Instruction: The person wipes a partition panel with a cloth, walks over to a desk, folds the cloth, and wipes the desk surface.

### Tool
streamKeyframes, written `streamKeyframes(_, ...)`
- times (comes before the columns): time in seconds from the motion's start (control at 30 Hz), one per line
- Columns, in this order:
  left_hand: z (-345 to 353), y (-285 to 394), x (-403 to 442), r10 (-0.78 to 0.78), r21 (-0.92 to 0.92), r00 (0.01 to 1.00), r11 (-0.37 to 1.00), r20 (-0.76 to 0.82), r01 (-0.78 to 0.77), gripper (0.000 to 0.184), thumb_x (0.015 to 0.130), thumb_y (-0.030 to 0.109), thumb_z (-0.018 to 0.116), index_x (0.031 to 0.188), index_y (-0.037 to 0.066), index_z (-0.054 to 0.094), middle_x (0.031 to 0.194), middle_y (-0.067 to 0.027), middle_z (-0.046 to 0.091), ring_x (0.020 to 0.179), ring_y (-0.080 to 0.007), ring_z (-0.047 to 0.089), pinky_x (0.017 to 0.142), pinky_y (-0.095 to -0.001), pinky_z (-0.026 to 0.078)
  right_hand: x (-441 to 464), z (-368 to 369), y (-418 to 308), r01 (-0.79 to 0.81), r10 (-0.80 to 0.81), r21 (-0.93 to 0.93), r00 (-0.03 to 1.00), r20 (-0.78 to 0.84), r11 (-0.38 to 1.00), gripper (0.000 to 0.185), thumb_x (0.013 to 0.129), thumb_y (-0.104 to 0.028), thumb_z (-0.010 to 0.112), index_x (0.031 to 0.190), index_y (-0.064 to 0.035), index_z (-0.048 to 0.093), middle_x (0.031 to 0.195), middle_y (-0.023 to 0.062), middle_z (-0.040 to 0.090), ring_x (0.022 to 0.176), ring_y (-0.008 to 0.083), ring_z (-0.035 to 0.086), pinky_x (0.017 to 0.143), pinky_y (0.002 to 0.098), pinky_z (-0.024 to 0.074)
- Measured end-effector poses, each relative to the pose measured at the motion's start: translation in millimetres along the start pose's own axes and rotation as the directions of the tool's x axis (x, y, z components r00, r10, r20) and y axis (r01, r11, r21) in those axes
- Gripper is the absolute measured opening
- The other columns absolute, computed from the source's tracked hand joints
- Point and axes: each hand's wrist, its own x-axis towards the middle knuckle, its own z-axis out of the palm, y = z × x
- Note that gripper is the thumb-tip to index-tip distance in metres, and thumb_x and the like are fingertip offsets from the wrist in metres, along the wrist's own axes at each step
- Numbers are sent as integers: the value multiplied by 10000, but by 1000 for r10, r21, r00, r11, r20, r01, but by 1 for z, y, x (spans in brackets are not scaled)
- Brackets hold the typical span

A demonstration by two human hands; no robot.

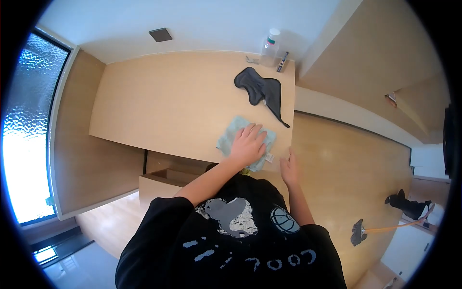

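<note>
My left hand [248, 145] lies on a light blue-green cleaning cloth [230, 137], its fingers spread flat over the fabric. The cloth is spread and a little rumpled near the front right corner of the wooden desk [159, 101], and a small white tag shows at its lower right. By the desk's right edge is my right hand [289, 169], fingers stretched out with nothing in them; whether it touches the edge I cannot tell. Beyond the cloth lies a dark grey, folded fabric piece [264, 89] with a narrow tail pointing towards me.
At the back right corner stand a clear bottle [269, 50] with a white cap and a small dark pen-like item [282, 61]. Below the desk's front, a drawer [163, 185] is pulled out. On the right, another person [408, 204] is beside a mop [358, 232] on the floor.
</note>
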Motion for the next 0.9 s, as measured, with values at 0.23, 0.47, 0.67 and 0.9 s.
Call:
streamKeyframes(0.23, 27, -15, -16, -26, 126, 993, 992, 112, 11, 590, 930, 439, 594, 1464, 196, 531, 1593, -85, 403, 1471, -334, 350, 1173, -592, 270, 13, 3, 3, -37, 36, 15, 999, 14, 999, 667, 931, -166, 601, 1517, 37, 356, 1483, 294, 451, 1385, 410, 451, 1160, 445, 355)
streamKeyframes(0.47, 3, -57, -23, -113, 127, 985, 987, 129, 97, 570, 953, 459, 572, 1479, 245, 520, 1601, -58, 398, 1489, -328, 324, 1193, -597, 226, 33, 25, -47, 172, -215, -370, 974, -78, 913, 662, 861, -155, 662, 1468, -15, 441, 1520, 252, 419, 1407, 452, 384, 1171, 509, 320)
streamKeyframes(0.67, -33, -137, -30, -161, 167, 977, 976, 140, 137, 577, 949, 467, 582, 1476, 239, 527, 1600, -66, 399, 1497, -345, 308, 1204, -591, 200, 34, 76, -94, 350, -403, -510, 915, 7, 786, 559, 816, -167, 687, 1344, -30, 567, 1497, 204, 461, 1370, 450, 417, 1136, 537, 344)
streamKeyframes(0.9, -113, -265, -80, -245, 224, 959, 952, 140, 210, 581, 964, 467, 572, 1490, 230, 504, 1616, -81, 372, 1502, -360, 295, 1201, -588, 198, 26, 168, -168, 468, -457, -378, 881, 124, 799, 390, 811, -158, 679, 1180, -30, 669, 1320, 173, 609, 1265, 420, 526, 1072, 514, 419)
